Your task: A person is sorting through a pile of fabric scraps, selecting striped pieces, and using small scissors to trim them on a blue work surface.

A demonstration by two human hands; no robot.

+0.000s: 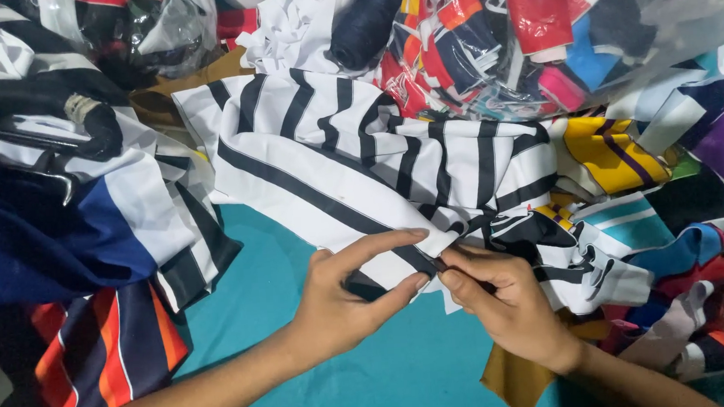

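the left hand (343, 295) pinches the near edge of a white fabric piece with black stripes (358, 156), thumb and forefinger clamped together on the cloth. the right hand (508, 304) meets it just beside, fingers curled tight on the same edge where a dark band runs. both hands grip the striped fabric at one spot, fingertips almost touching.

the striped fabric spreads away from the hands over a teal table surface (410, 372). to its left lies a navy blue cloth (29, 234), and nearer than that an orange, red and navy striped piece (107, 353). beyond the striped fabric sits a dark thread cone (369, 13), and to the right of that a clear plastic bag (537, 26) stuffed with bright scraps. to the striped fabric's right lies a yellow and purple piece (612, 154), with more offcuts heaped below it.

the likely risk: the edge is slippery, and with both grips so close the cloth could slide out or bunch. loose scraps crowding the right side could catch and drag along with it.
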